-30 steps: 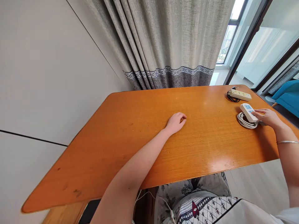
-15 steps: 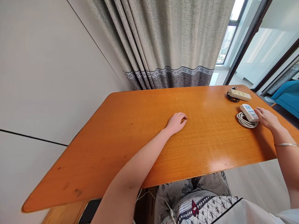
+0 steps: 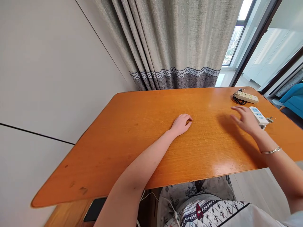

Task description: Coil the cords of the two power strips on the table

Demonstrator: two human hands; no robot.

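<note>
My left hand (image 3: 181,125) rests on the orange wooden table (image 3: 142,142), loosely curved, a gap between thumb and fingers, holding nothing. My right hand (image 3: 247,119) hovers over the table at the right, open, fingers stretched leftward and thumb apart. Just beyond it lies a white power strip (image 3: 258,116) with blue socket faces. Its plug (image 3: 270,119) sticks out to the right; the hand and wrist hide most of its coiled cord. Farther back rests a cream power strip (image 3: 247,97) with a black cord (image 3: 238,100) bundled at its left end.
Grey curtains (image 3: 180,44) hang behind the far table edge. A pale wall panel (image 3: 52,72) stands along the left side. Below the near left edge is a dark flat object (image 3: 94,209). A blue chair (image 3: 293,99) stands beyond the right edge.
My right hand has let go of the white power strip and moved left, fingers spreading. The left hand stays on the table. The view has shifted slightly.
</note>
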